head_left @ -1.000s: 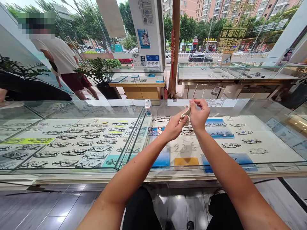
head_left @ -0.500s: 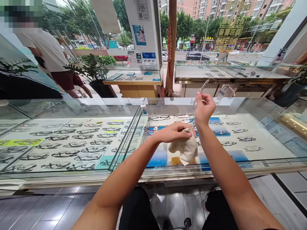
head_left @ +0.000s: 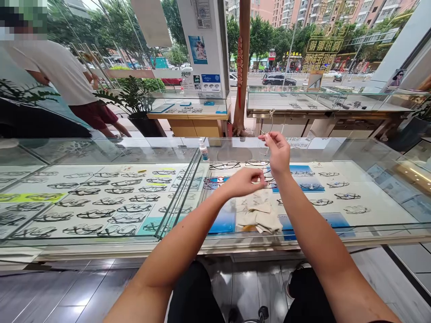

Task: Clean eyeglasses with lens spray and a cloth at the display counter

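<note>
Fingers [head_left: 276,136] of the right hand [head_left: 280,152] pinch glasses [head_left: 271,121] just above centre; the left hand [head_left: 243,182] curls free above a cloth [head_left: 261,218], lower centre.

Cloth [head_left: 261,219] on counter [head_left: 215,249], bottle [head_left: 204,151] behind

I see glasses [head_left: 272,120] with thin, wiry frame, pinched in fingers of right grip [head_left: 279,153], raised clear of counter [head_left: 222,249]. Frame stands roughly on end: one part rises above fingertips, another hangs faintly below them. Lenses too fine for me to make out. Cloth [head_left: 261,219]: cream, soft, rumpled into loose folds, lying flat-bottomed on glass top of counter, near front edge. From my view, cloth sits below glasses, well apart from them.
</note>
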{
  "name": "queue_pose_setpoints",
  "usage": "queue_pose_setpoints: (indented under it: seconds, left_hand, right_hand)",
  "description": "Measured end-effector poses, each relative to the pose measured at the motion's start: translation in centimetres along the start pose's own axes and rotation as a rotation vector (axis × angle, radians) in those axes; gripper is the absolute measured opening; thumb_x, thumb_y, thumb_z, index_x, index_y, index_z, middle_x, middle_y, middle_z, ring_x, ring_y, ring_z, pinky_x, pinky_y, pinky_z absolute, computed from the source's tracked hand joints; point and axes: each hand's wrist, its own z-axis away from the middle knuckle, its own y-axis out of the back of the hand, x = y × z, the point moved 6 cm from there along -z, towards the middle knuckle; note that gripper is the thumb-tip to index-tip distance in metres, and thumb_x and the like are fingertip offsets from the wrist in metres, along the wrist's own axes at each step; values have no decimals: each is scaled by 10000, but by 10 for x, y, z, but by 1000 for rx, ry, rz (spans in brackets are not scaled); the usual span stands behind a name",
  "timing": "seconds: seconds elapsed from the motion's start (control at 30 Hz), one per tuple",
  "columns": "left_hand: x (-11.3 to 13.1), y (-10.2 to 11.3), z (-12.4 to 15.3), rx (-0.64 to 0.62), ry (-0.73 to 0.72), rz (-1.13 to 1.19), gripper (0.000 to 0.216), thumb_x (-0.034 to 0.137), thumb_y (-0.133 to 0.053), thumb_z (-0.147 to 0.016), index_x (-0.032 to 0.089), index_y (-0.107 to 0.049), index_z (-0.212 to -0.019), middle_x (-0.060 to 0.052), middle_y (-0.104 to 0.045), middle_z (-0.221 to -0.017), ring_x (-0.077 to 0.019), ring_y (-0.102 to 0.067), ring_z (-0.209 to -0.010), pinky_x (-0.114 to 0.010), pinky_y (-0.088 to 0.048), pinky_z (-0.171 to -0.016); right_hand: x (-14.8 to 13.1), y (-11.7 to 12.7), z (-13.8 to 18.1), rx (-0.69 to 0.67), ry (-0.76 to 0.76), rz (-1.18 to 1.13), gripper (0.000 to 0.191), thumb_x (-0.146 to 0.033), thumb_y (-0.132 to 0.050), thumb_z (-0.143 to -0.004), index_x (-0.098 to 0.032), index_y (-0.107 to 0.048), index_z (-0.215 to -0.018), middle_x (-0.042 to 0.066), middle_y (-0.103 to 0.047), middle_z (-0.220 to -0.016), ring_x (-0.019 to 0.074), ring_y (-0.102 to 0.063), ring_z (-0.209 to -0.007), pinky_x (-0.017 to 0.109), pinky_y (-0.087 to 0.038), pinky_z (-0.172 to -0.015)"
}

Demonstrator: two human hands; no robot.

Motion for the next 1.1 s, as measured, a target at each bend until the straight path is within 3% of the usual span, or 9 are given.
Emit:
queue_pose_setpoints:
  seconds: [0.1, 0.17, 0.27, 0.37, 0.47, 0.7, 0.97, 1.07, 1.1]
  left_hand:
    - [-11, 48, 5, 524, 31, -52, 238, 416, -690, -966, 234, -690, -814, -7, -601, -715, -198, -526, -722, -332, -415, -725]
    - [-11, 72, 15, 817, -15, -136, 171, 398, -699, -967, 228, -718, -957, -42, -664, -861, -220, -584, -822, -356, -474, -824]
    - [-5, 85, 23, 1020, -149, -306, 422, 416, -761, -929, 220, -697, -1298, -135, -718, -1245, -296, -643, -1150, -437, -506, -1057]
    - [0, 83, 23, 1019, -243, -427, 652, 488, -806, -910, 238, -626, -1485, -176, -644, -1532, -357, -569, -1436, -522, -424, -1238]
    - [1, 82, 21, 983, -270, -415, 738, 557, -854, -878, 262, -635, -1517, -173, -602, -1641, -387, -528, -1526, -556, -357, -1306]
    - [2, 81, 20, 902, -196, -302, 614, 605, -854, -895, 261, -753, -1394, -166, -722, -1507, -389, -634, -1407, -522, -412, -1247]
    - [3, 83, 23, 917, -233, -324, 557, 653, -855, -900, 264, -780, -1290, -149, -766, -1412, -366, -666, -1360, -504, -435, -1240]
    - [4, 84, 27, 974, -268, -323, 539, 634, -864, -905, 256, -775, -1279, -145, -772, -1365, -350, -684, -1323, -495, -466, -1216]
    - [4, 85, 28, 1003, -278, -322, 532, 623, -863, -913, 254, -767, -1285, -141, -770, -1352, -341, -688, -1311, -490, -480, -1203]
  right_hand:
    - [0, -5, 1, -60, -17, -55, 301, -572, -770, -934, -289, -664, -931, 46, -811, -1005, 245, -734, -1065, 423, -550, -1027]
    - [1, -9, 2, -113, -30, -73, 305, -574, -791, -921, -291, -676, -928, 41, -809, -994, 249, -732, -1055, 441, -546, -1052]
    - [2, -16, 5, -202, -40, -48, 306, -585, -795, -925, -293, -704, -916, 30, -800, -969, 250, -721, -1032, 455, -542, -1059]
    - [1, -20, 8, -264, -17, -7, 309, -586, -778, -940, -284, -726, -896, 22, -783, -933, 243, -703, -996, 444, -539, -1035]
    - [-3, -22, 11, -293, 26, 51, 303, -564, -758, -951, -276, -729, -863, 20, -757, -903, 236, -672, -951, 429, -529, -1007]
    - [-5, -22, 14, -305, 74, 157, 219, -405, -694, -955, -277, -688, -778, 7, -727, -838, 237, -632, -915, 439, -485, -1019]
    - [-11, -20, 16, -268, 144, 244, 188, -361, -670, -947, -287, -674, -775, 15, -723, -838, 257, -620, -938, 466, -497, -1019]
    - [-22, -17, 20, -197, 252, 303, 80, -380, -722, -932, -301, -711, -929, 36, -755, -992, 279, -638, -1026, 483, -507, -1046]
    - [-24, -16, 22, -161, 296, 333, 133, -390, -745, -923, -309, -719, -1025, 48, -760, -1081, 287, -640, -1076, 491, -509, -1060]
